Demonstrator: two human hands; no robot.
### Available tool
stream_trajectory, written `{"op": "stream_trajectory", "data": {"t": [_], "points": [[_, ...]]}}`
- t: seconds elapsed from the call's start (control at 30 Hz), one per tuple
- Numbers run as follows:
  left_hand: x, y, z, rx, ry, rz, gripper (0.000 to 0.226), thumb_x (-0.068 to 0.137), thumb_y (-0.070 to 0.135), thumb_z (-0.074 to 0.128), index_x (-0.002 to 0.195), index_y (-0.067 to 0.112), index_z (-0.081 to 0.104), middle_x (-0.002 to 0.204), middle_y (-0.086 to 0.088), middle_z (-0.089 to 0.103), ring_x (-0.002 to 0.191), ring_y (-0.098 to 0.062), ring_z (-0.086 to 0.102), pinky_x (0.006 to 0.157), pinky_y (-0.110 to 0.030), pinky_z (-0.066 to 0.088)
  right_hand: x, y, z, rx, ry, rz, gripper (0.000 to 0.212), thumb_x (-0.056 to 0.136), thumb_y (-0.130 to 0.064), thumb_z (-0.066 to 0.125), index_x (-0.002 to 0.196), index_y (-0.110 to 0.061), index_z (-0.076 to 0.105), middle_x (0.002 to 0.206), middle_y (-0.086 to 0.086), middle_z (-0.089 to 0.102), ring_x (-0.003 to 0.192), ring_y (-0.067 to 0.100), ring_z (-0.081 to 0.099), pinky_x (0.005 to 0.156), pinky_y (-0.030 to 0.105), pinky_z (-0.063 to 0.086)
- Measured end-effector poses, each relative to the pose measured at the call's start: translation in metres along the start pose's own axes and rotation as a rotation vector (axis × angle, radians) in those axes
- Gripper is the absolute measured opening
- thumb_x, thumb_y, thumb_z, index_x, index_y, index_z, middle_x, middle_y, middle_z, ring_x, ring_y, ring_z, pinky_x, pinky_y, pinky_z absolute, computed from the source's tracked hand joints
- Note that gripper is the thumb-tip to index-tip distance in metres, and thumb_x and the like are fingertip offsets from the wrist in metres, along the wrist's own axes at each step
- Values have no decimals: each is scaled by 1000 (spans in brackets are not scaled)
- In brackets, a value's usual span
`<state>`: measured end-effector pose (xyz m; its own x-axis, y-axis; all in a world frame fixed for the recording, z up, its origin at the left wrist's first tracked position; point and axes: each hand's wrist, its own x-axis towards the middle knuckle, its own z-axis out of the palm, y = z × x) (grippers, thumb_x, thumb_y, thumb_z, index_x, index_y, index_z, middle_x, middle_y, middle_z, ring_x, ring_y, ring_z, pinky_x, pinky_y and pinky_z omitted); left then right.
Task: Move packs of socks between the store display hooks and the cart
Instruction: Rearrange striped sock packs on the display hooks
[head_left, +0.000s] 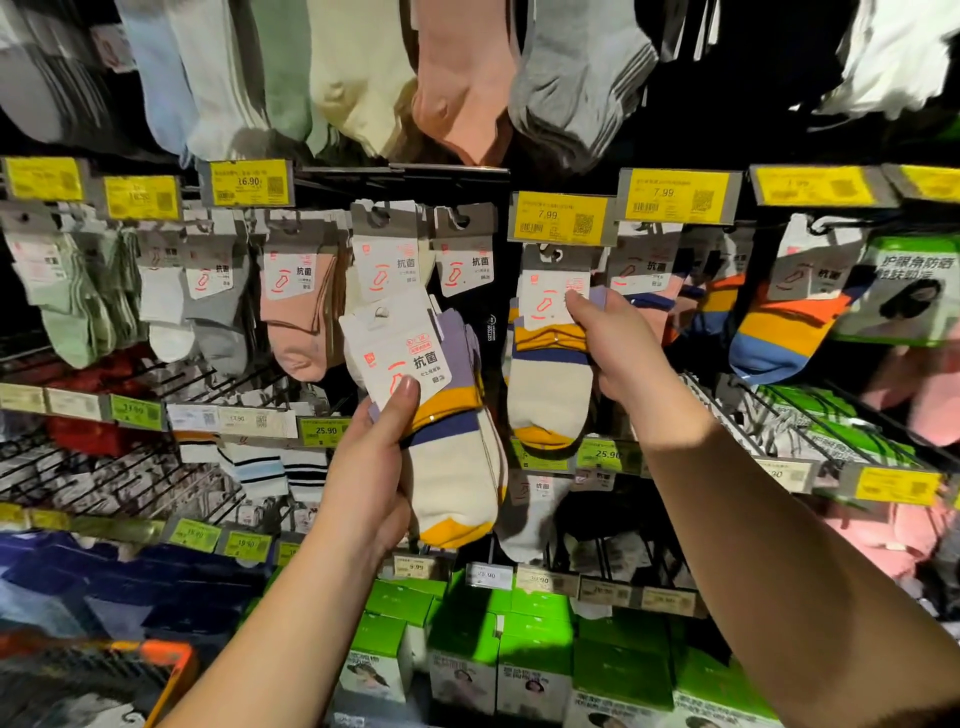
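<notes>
My left hand (371, 467) grips a pack of cream socks with purple, yellow and navy bands (447, 457), held off the hooks and tilted, thumb on its white label card. My right hand (610, 343) pinches a matching sock pack (548, 374) that hangs from a display hook (553, 254) under a yellow 7.99 price tag (561, 218). The orange edge of the cart (171, 670) shows at the bottom left, below my left forearm.
Rows of hooks carry other sock packs: pink (301, 301), grey, green and orange-striped (789, 322). Bare wire hooks (130, 478) jut out at the left. Green boxes (467, 649) fill the shelf below. Yellow and green price tags line the rails.
</notes>
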<state>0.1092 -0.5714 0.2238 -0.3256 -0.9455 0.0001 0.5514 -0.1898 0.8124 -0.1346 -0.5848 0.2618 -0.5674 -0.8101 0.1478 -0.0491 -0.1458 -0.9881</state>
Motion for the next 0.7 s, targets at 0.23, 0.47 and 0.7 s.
{"op": "stream_trajectory", "data": {"t": [0.23, 0.47, 0.7], "points": [[0, -2, 0, 8, -4, -17, 31, 98, 27, 58, 127, 16, 64, 111, -9, 76, 87, -24, 75, 70, -42, 63, 24, 9, 5, -136, 135, 50, 73, 74, -61, 62, 125, -9, 62, 116, 6, 70, 107, 30, 66, 99, 50, 53], [-1, -3, 2, 14, -10, -27, 32, 98, 27, 59, 127, 15, 64, 115, -11, 74, 91, -26, 75, 78, -46, 61, 29, 12, 9, -401, 171, 121, 74, 100, -59, 46, 140, 3, 49, 143, 19, 53, 126, 34, 53, 84, 31, 36], [-1, -3, -3, 16, -44, -27, 21, 98, 26, 57, 114, 19, 68, 103, -6, 77, 83, -22, 75, 74, -42, 62, 14, 25, 5, -464, 146, 142, 59, 99, -60, 44, 112, -4, 56, 98, 14, 57, 88, 29, 51, 69, 34, 35]]}}
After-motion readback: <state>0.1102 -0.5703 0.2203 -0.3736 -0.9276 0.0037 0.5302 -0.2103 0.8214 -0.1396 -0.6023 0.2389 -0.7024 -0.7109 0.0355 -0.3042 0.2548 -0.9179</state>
